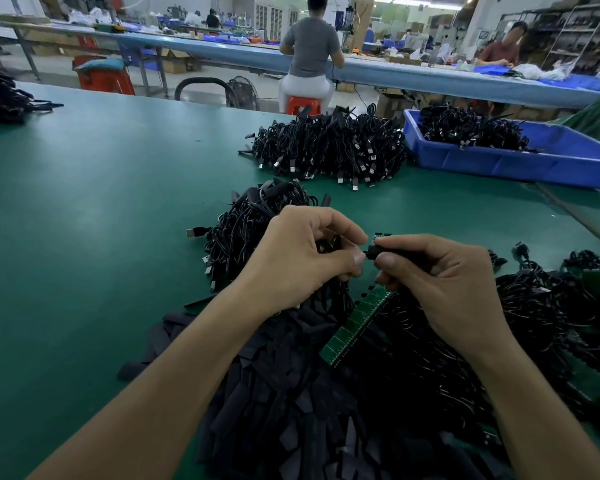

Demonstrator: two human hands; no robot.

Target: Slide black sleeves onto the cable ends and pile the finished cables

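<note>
Left hand (302, 258): fingers curled round a coiled cable (329, 244), thumb pinching its end, likely to steady it.
Right hand (440, 278): pinches the sleeve (383, 252), mouth facing left toward that end (a green tip shows just above).
Spare sleeves (274, 393): heaped near, in easy reach.
Pile (253, 223): just beyond the hands; far pile (329, 147) beside a bin (534, 161).
Surface: green mat (84, 202).
Room: workshop, benches (395, 72), seated workers (310, 53) far.
</note>
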